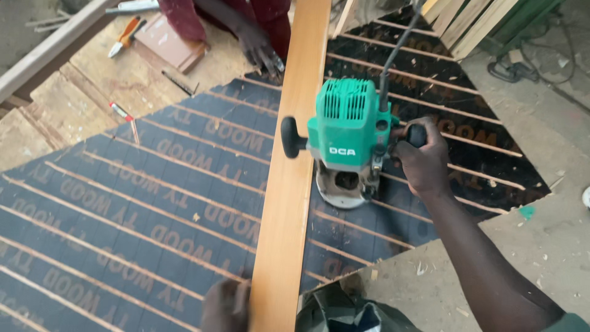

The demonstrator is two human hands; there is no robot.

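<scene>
On the dark surface, the right hand has its grip shut tight around the green router's side knob, while the left hand presses flat on the long wooden plank.

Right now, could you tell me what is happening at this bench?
A person is working a green router along the right edge of a long wooden plank that lies on a dark sheet of film-faced plywood. Their right hand grips the router's right knob, while the left hand steadies the plank's near end. A second person's hand rests at the far end. The router's left knob is free.
</scene>
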